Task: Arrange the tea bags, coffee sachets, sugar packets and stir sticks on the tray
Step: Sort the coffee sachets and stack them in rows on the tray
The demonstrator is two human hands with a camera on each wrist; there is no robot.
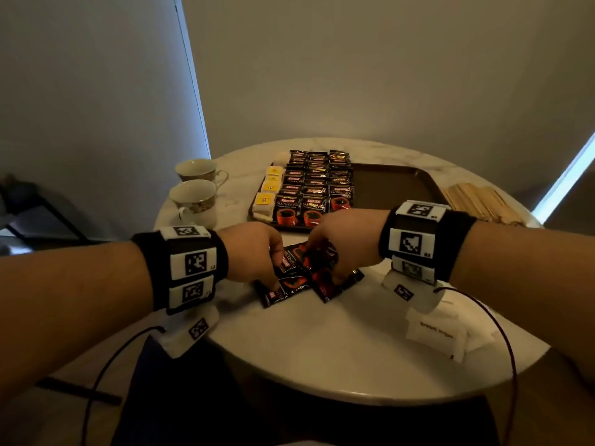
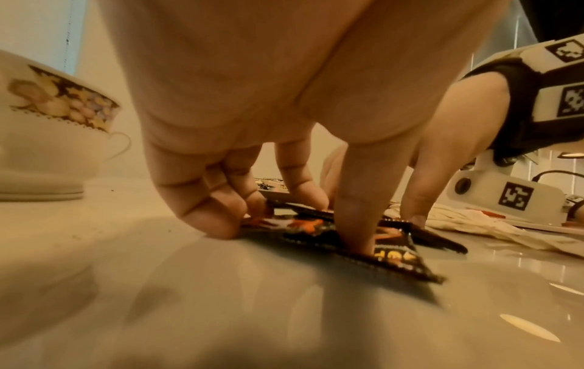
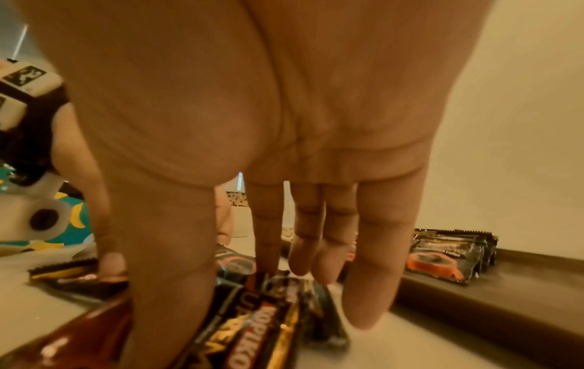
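Marble tabletop (image 1: 322,342) carries the tray (image 1: 399,185) toward its far side, its left part already packed with rows of coffee sachets (image 1: 317,185) and a column of tea bags (image 1: 269,188), its right part bare; stir sticks (image 1: 479,201) lie just right of the tray and sugar packets (image 1: 441,336) sit near the front edge. Both hands work a small heap of loose sachets (image 1: 306,272) on the marble in front of the tray. The left hand (image 1: 251,249) has its fingers curled down, pinching the heap, while the right hand (image 1: 344,239) presses on it with fingers straight. The slick, overlapping foil could skid, or several sachets could lift at once and fan out, spoiling the neat rows. Only the left wrist view shows the thumb (image 2: 357,217) pinning a sachet edge; only the right wrist view shows the straight fingers (image 3: 373,262) just short of the tray wall (image 3: 474,304). The teacups (image 1: 193,188) stand left of the tray.
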